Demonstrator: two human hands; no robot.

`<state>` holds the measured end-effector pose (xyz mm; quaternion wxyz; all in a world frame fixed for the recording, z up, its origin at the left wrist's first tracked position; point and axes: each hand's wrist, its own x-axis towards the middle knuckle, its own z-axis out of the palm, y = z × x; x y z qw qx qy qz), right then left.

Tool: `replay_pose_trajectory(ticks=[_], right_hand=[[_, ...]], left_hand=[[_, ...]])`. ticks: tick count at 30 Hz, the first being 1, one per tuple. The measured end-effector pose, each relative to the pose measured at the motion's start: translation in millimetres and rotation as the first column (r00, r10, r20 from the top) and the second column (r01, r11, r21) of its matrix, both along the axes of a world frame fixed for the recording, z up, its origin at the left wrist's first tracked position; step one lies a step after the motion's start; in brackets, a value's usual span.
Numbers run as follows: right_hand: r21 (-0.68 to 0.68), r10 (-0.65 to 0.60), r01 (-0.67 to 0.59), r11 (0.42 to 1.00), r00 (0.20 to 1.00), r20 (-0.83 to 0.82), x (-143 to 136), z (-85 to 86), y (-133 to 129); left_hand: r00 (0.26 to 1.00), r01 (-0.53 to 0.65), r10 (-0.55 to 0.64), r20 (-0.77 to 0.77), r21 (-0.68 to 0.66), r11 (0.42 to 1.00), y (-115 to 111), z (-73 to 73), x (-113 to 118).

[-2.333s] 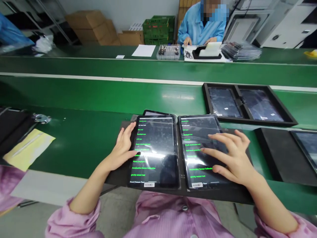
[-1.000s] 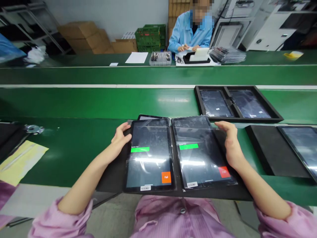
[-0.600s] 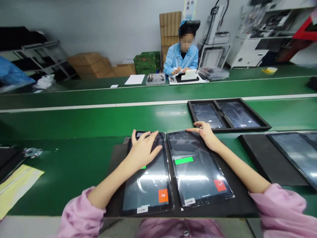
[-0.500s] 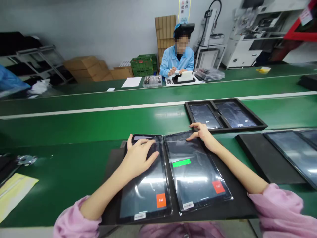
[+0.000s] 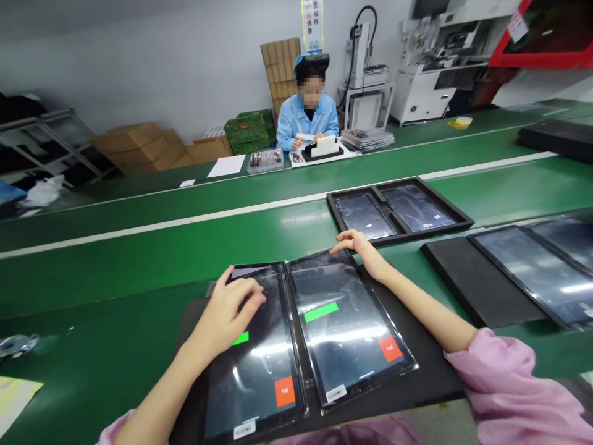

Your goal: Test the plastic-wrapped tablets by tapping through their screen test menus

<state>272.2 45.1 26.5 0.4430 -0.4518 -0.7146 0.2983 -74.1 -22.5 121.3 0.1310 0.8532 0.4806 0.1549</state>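
Two tablets with lit screens lie side by side on a black foam pad (image 5: 445,380). My left hand (image 5: 228,312) is over the upper part of the left tablet (image 5: 259,383), fingers curled and apart, the thumb off the glass, nothing held. Beyond it, a green bar and an orange-red "Fail" square show on that screen. My right hand (image 5: 361,250) rests at the top right edge of the right tablet (image 5: 345,346), its fingers spread and empty. That screen also carries a green bar and a "Fail" square. Barcode labels sit near both lower edges.
Beyond the tablets, a black tray (image 5: 405,235) holds two more tablets. At right, other tablets (image 5: 532,266) lie on black foam (image 5: 482,290). A yellow sheet (image 5: 16,398) is at lower left. Across the green bench sits a person in blue (image 5: 308,117).
The camera view has shifted and tilted. My left hand's fingers have curled in, and a green bar now shows on the left tablet. My right hand stays at the right tablet's top edge.
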Motion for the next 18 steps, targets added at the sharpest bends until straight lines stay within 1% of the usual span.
replay_pose_trajectory(ticks=[2,3,4,7,9,12,15,18], right_hand=[[-0.003,-0.048,0.048,0.999,0.999,0.004,-1,0.3,2],[-0.001,-0.049,0.049,0.999,0.999,0.015,-2,0.2,3],[0.005,-0.04,0.04,0.999,0.999,0.029,-2,-0.2,3],[0.039,-0.007,0.004,0.999,0.997,0.071,-3,-2.1,4],[0.055,0.003,-0.008,0.998,0.996,0.085,-3,-3.6,4],[0.067,0.008,-0.013,0.998,0.997,0.078,-2,-5.7,4],[0.067,0.015,-0.018,0.998,0.998,0.055,-2,-7.2,4],[0.065,0.002,-0.006,0.998,0.999,0.054,-3,-8.6,4]], left_hand=[[0.992,-0.124,0.123,0.025,0.058,0.991,5,-1.5,-4],[0.985,-0.172,0.17,0.023,0.075,0.982,8,-3.3,-5],[0.981,-0.195,0.195,0.009,0.077,0.978,11,-5.3,-6],[0.981,-0.174,0.176,-0.079,0.042,0.984,15,-9.2,-6],[0.981,-0.161,0.164,-0.108,0.032,0.986,16,-8.1,-5],[0.983,-0.18,0.18,-0.032,0.006,0.984,16,-2.0,-3],[0.973,-0.227,0.23,0.019,-0.102,0.969,22,4.8,1],[0.962,-0.273,0.272,-0.038,-0.209,0.939,34,8.2,8]])
